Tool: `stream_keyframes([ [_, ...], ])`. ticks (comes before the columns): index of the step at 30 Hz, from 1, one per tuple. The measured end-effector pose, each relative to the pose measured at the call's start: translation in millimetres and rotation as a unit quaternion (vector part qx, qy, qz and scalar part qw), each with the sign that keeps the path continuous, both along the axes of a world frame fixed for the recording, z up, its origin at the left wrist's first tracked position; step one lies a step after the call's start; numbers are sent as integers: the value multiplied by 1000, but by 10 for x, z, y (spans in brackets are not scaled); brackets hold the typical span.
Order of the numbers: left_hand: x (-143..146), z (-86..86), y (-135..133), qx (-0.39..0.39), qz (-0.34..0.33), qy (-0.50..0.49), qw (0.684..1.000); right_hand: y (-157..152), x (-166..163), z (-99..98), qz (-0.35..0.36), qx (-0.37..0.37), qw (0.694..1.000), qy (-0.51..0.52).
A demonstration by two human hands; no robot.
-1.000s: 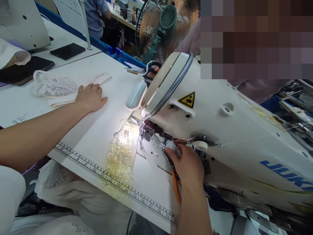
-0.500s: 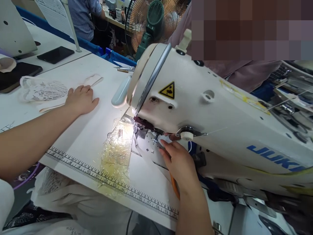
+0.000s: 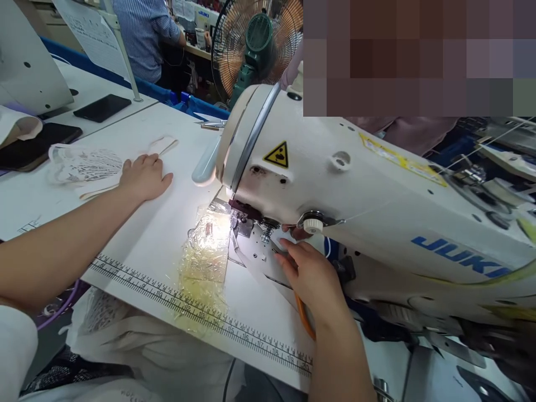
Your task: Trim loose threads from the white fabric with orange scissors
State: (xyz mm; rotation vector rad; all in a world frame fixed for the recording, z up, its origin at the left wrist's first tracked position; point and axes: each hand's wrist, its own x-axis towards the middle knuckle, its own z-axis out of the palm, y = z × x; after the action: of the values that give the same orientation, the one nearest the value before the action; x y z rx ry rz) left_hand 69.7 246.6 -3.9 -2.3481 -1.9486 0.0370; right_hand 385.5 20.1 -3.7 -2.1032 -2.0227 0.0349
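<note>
My left hand (image 3: 144, 177) lies flat on the white table, fingers spread, at the edge of a white lace piece (image 3: 90, 164) with a narrow band. Beside the needle area of a white sewing machine (image 3: 318, 162) is my right hand (image 3: 307, 265), its thumb and fingers stretched out and apart. Under its wrist shows an orange loop-shaped handle (image 3: 305, 318); the rest of that tool is hidden. Just behind my right fingertips, under the machine arm, are another person's fingers (image 3: 298, 231). The lamp lights the presser-foot area (image 3: 240, 223).
Clear and yellowish tape (image 3: 205, 268) covers part of the table left of the needle. A printed ruler (image 3: 167, 298) follows the front edge. Phones (image 3: 103, 108) lie at back left, small scissors (image 3: 211, 125) behind the machine head. A fan (image 3: 259, 44) stands beyond; white cloth (image 3: 138, 340) hangs below the table.
The view has shifted slightly, so the table sits a little further right and the machine a little lower. Both hands stay in nearly the same places.
</note>
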Motion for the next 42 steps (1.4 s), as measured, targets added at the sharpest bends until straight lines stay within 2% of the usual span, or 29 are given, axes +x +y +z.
stream_keyframes([
  [3, -2, 5, -4, -1, -4, -10, 1000, -19, 28, 26, 7, 10, 1000, 14],
  [8, -17, 0, -11, 2, -5, -21, 1000, -28, 18, 82, -17, -33, 999, 16],
  [14, -44, -34, 19, 2, 0, -18, 1000, -2, -88, 52, -24, -57, 998, -9],
  [28, -27, -4, 11, -8, 9, -19, 1000, 24, -115, 31, -31, -50, 998, -28],
  [34, -16, 10, 10, -13, 11, -10, 1000, -30, -93, 90, -26, -38, 999, 29],
  [36, -10, 14, 13, -14, 10, -5, 1000, -104, -157, 202, 15, -31, 994, 101],
  [38, -7, 17, 15, -13, 10, -2, 1000, -196, -296, 355, 127, -46, 969, 207],
  [39, -8, 20, 15, -13, 10, -2, 1000, -242, -392, 437, 212, -68, 940, 257],
  [42, -13, 35, 9, -17, 7, -4, 1000, -356, -735, 641, 469, -165, 804, 327],
])
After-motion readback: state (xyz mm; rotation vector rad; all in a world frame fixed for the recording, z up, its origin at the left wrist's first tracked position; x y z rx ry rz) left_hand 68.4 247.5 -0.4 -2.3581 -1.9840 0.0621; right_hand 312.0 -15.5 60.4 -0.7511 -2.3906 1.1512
